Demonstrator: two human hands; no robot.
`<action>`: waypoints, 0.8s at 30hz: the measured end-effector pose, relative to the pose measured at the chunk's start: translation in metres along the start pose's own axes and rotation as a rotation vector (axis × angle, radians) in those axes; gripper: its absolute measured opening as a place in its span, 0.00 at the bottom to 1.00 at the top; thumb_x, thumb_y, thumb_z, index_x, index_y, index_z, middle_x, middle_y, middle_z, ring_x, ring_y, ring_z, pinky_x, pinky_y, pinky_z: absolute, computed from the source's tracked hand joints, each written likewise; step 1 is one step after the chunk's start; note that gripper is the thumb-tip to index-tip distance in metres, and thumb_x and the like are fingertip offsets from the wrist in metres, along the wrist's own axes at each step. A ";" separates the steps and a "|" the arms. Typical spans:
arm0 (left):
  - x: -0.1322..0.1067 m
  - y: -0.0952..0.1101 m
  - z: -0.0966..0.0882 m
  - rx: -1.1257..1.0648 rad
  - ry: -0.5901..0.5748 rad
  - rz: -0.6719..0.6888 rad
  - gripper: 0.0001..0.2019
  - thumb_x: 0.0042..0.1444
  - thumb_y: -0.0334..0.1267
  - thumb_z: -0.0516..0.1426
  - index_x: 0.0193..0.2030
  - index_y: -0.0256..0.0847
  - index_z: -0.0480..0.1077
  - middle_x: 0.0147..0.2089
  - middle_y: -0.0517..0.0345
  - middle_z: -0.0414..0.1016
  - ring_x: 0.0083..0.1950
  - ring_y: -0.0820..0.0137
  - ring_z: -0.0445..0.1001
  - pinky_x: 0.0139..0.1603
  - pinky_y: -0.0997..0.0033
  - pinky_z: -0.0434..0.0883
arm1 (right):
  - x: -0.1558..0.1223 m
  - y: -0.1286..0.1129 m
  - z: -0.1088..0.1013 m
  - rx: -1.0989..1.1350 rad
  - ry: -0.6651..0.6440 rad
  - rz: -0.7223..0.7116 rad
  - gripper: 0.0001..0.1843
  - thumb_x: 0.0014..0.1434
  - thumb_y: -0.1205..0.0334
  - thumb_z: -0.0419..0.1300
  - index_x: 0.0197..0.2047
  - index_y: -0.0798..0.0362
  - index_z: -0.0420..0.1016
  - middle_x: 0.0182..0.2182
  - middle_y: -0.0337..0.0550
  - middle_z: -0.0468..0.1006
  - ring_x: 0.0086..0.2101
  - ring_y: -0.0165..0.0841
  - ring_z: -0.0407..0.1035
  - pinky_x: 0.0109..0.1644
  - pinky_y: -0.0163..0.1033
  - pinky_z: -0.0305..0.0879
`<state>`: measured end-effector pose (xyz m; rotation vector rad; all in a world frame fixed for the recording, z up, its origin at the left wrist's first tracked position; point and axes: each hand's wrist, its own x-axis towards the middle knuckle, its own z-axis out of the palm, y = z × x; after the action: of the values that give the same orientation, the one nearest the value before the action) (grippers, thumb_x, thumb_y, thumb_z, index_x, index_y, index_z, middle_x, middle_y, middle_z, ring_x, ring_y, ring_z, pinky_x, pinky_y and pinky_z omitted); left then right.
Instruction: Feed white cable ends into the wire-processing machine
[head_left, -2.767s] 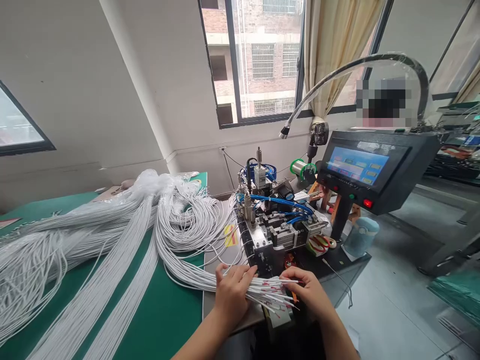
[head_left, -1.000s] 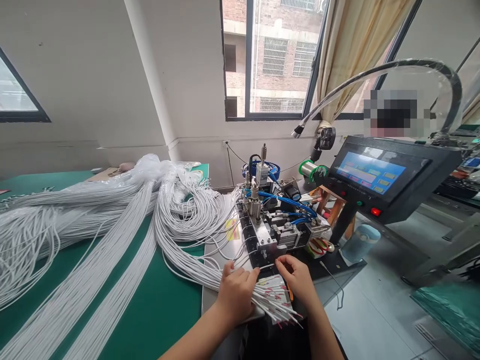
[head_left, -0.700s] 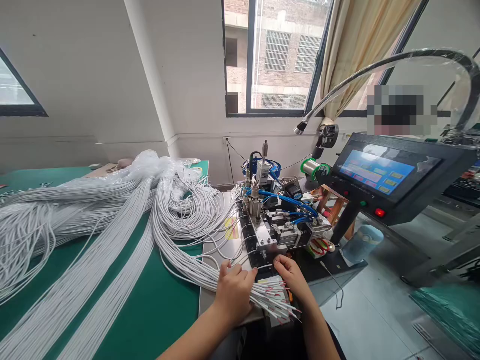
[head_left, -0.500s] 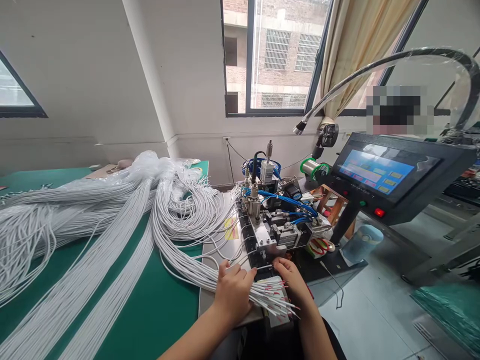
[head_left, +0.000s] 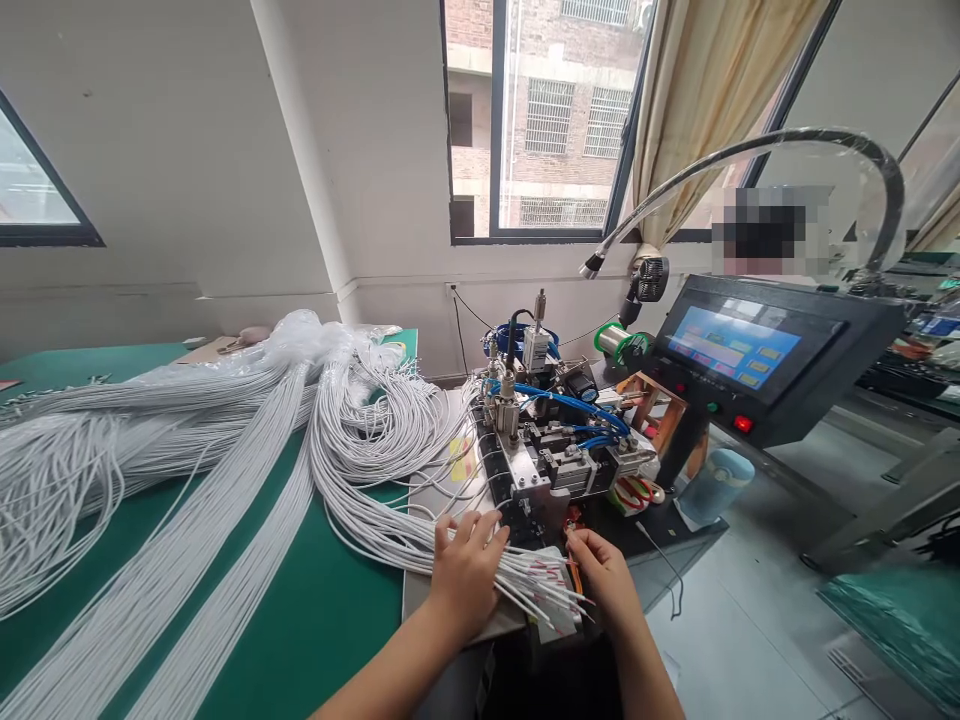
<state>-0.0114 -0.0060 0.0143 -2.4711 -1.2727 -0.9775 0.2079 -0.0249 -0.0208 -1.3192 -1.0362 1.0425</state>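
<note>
Two hands, one machine (head_left: 559, 465), one touchscreen panel (head_left: 757, 355), one solder spool (head_left: 613, 343), one gooseneck hose (head_left: 750, 155), one blue cup (head_left: 712, 485), one pair of scissors with red-green handles (head_left: 634, 492); white wires (head_left: 247, 480) too many to count, lying in several long bundles across the green desk (head_left: 330, 620). Left hand (head_left: 465, 570) lies palm down on the wire ends at the desk's front edge, fingers (head_left: 469, 525) spread a little and pressing the bunch flat, forearm coming in from lower left. The stripped, red-marked wire tips (head_left: 547, 590) fan out from under that hand toward the right, just in front of the machine. Right hand (head_left: 607, 580) sits right of the fan, fingers drawn together near the tips; whether they pinch a single wire cannot be told. Against half a second ago: right hand has dropped back from the machine's front slot, where it was up against the jig, to a spot lower and further right; left hand in the same place on the bunch. The view has shifted slightly, panel and hose now sit lower and further left.
</note>
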 end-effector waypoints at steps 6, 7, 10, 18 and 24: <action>-0.001 -0.002 0.002 -0.092 0.190 0.118 0.18 0.55 0.28 0.47 0.48 0.46 0.72 0.36 0.58 0.77 0.43 0.66 0.71 0.56 0.57 0.50 | -0.016 -0.039 -0.004 -0.089 -0.172 -0.110 0.21 0.49 0.43 0.66 0.31 0.55 0.79 0.30 0.44 0.75 0.30 0.37 0.68 0.34 0.36 0.63; 0.000 -0.001 0.001 -0.112 0.189 0.128 0.19 0.56 0.27 0.46 0.48 0.45 0.72 0.34 0.59 0.76 0.41 0.67 0.72 0.56 0.56 0.49 | -0.018 -0.043 -0.003 -0.095 -0.212 -0.132 0.20 0.50 0.45 0.67 0.33 0.55 0.79 0.31 0.44 0.76 0.31 0.37 0.69 0.35 0.36 0.64; 0.001 0.000 -0.002 -0.136 0.175 0.142 0.20 0.56 0.26 0.44 0.49 0.44 0.71 0.31 0.60 0.75 0.36 0.69 0.71 0.57 0.56 0.49 | -0.021 -0.050 0.000 -0.131 -0.201 -0.191 0.17 0.53 0.47 0.66 0.34 0.54 0.80 0.33 0.45 0.77 0.33 0.38 0.70 0.36 0.36 0.65; 0.002 -0.005 0.004 -0.084 0.108 0.209 0.20 0.55 0.29 0.49 0.54 0.43 0.68 0.31 0.60 0.74 0.33 0.70 0.70 0.54 0.59 0.50 | -0.053 -0.086 0.003 -0.145 0.129 -0.371 0.14 0.62 0.51 0.58 0.37 0.52 0.78 0.27 0.42 0.73 0.29 0.34 0.68 0.30 0.33 0.64; 0.000 -0.007 0.004 -0.045 0.051 0.223 0.21 0.53 0.29 0.51 0.54 0.42 0.68 0.34 0.58 0.74 0.35 0.69 0.71 0.56 0.58 0.49 | -0.103 -0.178 0.033 -0.036 -0.583 -0.718 0.16 0.65 0.47 0.52 0.44 0.44 0.78 0.27 0.42 0.78 0.27 0.36 0.72 0.32 0.36 0.70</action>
<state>-0.0153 0.0004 0.0109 -2.5359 -0.9445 -1.0130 0.1514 -0.1159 0.1575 -0.5598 -1.7978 0.8488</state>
